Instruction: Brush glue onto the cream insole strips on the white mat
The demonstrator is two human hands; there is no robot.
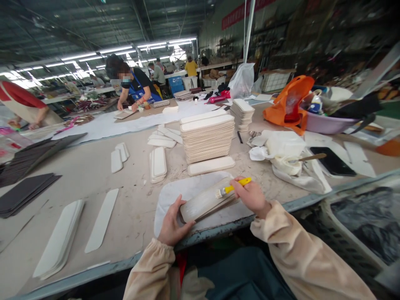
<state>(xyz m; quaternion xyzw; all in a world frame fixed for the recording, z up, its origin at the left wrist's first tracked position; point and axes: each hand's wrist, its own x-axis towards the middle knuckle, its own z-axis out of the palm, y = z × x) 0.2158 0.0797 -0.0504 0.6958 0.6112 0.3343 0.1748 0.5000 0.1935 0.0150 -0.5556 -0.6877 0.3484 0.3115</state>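
My right hand (pixel 253 198) is closed round the yellow handle of a paintbrush (pixel 230 188). The brush's pale bristles are at the top face of a long, round-cornered panel (pixel 200 204), which looks grey and shiny as if wet. More panels fan out beneath it. With thumb and fingers on opposite edges, my left hand (pixel 173 221) grips the panel's left end. Under the panels lies a white sheet (pixel 165 192) at the table's front edge. Just beyond stands a tall stack of cream panels (pixel 208 137), with a low pile (pixel 211 165) before it.
White strips (pixel 59 239) and dark sheets (pixel 23 193) lie to the left. On the right are a plastic-wrapped tub of white paste (pixel 289 164) with a stick, a phone (pixel 333 161), scissors (pixel 253 135) and a purple basin (pixel 328 123). A co-worker (pixel 136 85) works across the table.
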